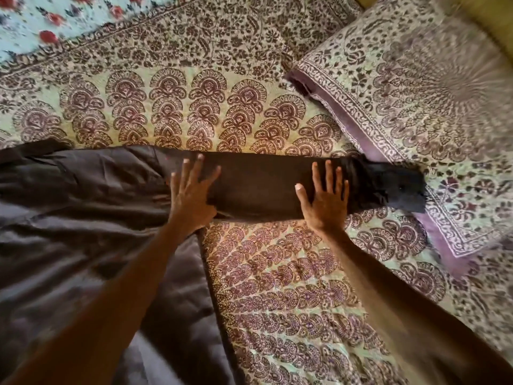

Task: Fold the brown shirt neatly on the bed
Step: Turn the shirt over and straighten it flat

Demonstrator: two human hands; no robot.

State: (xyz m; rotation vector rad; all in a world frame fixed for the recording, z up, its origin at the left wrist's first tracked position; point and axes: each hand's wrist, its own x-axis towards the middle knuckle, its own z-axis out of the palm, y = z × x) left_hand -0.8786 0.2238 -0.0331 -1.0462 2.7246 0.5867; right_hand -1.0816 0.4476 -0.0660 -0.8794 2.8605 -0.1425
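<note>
Fabric of the brown shirt (258, 187) lies across the bed (291, 287) in the head view, which is the only view here. One part of the shirt is folded into a long narrow band that runs from the middle of the bed toward the right side, and its dark, bunched end (399, 187) rests on the near corner of the pillow (416, 93). The other part of the shirt spreads wide and wrinkled over the left side of the bed and goes down to the near edge, under the left forearm. The left hand (191, 195) lies flat on the shirt where the narrow band meets the wide part, with the fingers spread and the palm down; it grips nothing, it only presses on the cloth. The right hand (324, 201) lies flat too, further along the band toward the pillow, fingers spread and pointing to the far side of the bed, also without any grasp. Between the two hands the band looks smooth. The bed cover has a dense print of purple-brown arches and flowers on a pale ground. The pillow at the far right corner has a similar print with a purple border. At the far left corner a light blue cloth with red flowers (41, 23) shows, and it is blurred.
</note>
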